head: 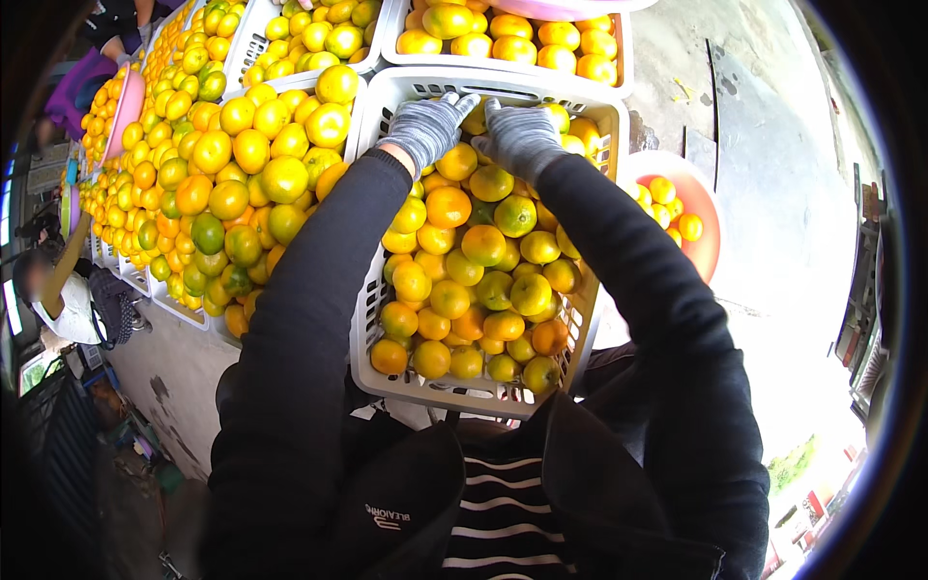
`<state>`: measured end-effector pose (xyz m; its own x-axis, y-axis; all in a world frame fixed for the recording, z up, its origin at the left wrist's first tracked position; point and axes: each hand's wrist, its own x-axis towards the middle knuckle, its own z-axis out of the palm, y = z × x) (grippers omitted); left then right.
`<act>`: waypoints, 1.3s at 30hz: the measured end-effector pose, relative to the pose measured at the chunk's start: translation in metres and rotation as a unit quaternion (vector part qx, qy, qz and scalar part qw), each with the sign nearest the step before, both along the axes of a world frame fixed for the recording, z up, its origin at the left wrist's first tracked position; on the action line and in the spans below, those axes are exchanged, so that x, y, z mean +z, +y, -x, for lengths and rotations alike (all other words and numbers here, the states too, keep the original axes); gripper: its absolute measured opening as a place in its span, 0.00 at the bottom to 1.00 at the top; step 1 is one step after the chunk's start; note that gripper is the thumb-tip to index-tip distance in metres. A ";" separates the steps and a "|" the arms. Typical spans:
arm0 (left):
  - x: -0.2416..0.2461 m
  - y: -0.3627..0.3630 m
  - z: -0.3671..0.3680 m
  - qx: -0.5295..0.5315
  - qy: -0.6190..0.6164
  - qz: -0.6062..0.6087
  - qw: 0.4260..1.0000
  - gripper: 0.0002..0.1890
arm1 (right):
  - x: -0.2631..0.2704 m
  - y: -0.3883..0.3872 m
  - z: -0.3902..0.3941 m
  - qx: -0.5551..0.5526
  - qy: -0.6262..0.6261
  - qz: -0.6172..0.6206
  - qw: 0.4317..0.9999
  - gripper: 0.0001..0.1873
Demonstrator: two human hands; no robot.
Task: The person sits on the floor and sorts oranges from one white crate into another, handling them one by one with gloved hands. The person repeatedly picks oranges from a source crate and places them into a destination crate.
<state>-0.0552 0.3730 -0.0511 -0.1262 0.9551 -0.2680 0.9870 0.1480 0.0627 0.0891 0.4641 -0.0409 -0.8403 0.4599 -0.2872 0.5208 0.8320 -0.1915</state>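
Observation:
A white slatted plastic crate (478, 408) in front of me holds many orange and yellow-green citrus fruits (483, 245). Both my hands wear grey knit gloves and reach to its far end. My left hand (428, 129) is over the far left part, fingers pointing towards the far rim, beside a fruit (475, 119) that lies between the two hands. My right hand (523, 138) rests on the fruits just right of it, thumb and fingers spread around that fruit's side. Whether either hand grips a fruit is hidden by the gloves.
To the left, fruits lie heaped over several white crates (181, 308). Two more filled crates (500, 64) adjoin the far rim. A pink-orange basin (707, 232) with a few fruits stands on the concrete at right. Other people (72, 297) are at the far left and upper left.

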 end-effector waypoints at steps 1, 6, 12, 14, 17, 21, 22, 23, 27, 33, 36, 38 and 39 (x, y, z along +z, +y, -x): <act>-0.002 -0.001 0.005 -0.001 0.012 0.004 1.000 0.29 | 0.000 -0.005 0.012 -0.026 -0.005 0.044 0.999 0.24; -0.039 -0.014 0.038 0.144 -0.089 -0.071 0.983 0.16 | -0.034 -0.035 0.050 -0.061 0.089 0.085 0.990 0.17; -0.019 0.005 0.013 0.139 -0.028 -0.013 0.990 0.17 | -0.014 -0.012 0.022 -0.079 0.059 0.091 0.991 0.27; -0.027 -0.002 0.020 0.007 0.058 -0.004 0.998 0.18 | -0.008 -0.008 0.014 -0.031 0.007 0.084 0.996 0.29; -0.013 0.015 0.018 0.077 0.005 0.077 0.994 0.25 | -0.045 -0.007 0.035 -0.047 0.048 0.022 0.997 0.29; -0.022 -0.017 0.027 0.315 -0.457 -0.102 0.826 0.27 | -0.025 0.005 0.026 0.027 0.076 0.074 0.994 0.24; -0.023 -0.015 0.026 0.368 -0.495 -0.137 0.775 0.25 | -0.023 0.003 0.022 0.000 0.060 0.081 0.995 0.26; -0.026 -0.010 0.023 0.333 -0.407 -0.123 0.842 0.22 | -0.021 0.001 0.017 -0.028 0.043 0.088 0.995 0.27; -0.046 0.018 0.007 0.282 -0.058 -0.047 0.956 0.14 | -0.020 -0.008 0.023 -0.094 0.024 0.100 0.990 0.22; -0.041 0.014 0.012 0.306 -0.180 -0.015 0.935 0.21 | -0.030 -0.006 0.030 -0.105 0.039 0.094 0.989 0.27; -0.048 0.018 0.014 0.345 -0.196 -0.024 0.918 0.17 | -0.036 0.002 0.043 -0.116 0.024 0.117 0.986 0.27; -0.057 -0.010 0.028 0.118 -0.178 -0.172 0.962 0.26 | -0.037 0.003 0.026 -0.034 0.077 0.125 0.989 0.29; -0.037 -0.013 0.025 0.124 -0.260 -0.159 0.944 0.28 | -0.044 0.017 0.016 -0.042 0.095 0.170 0.980 0.31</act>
<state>-0.0799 0.3599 -0.0883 -0.2873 0.9560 -0.0592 0.7481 0.2626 0.6094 0.0731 0.4806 -0.0847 -0.8569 0.4348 -0.2769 0.5124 0.6593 -0.5503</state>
